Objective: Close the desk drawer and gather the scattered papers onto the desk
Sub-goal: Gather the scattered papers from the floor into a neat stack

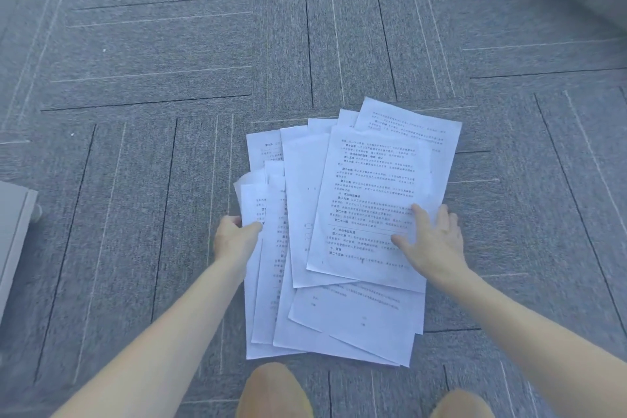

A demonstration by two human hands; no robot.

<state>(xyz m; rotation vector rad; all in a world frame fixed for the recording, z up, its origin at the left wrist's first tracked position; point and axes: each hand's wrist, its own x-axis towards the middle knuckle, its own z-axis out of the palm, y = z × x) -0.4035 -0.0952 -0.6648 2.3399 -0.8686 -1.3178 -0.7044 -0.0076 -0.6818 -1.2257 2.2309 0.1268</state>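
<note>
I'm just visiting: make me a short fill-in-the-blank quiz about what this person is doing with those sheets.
1. The papers lie in a loose pile on the grey ____.
2. The left hand grips the pile's ____ edge.
3. The right hand lies ____, fingers spread, on the top sheet.
4. The sheets carry printed ____.

Missing words: carpet; left; flat; text

One head view only. I look steeply down from head height at carpet floor (152, 44), close above papers (356, 231); both forearms enter from bottom.
</note>
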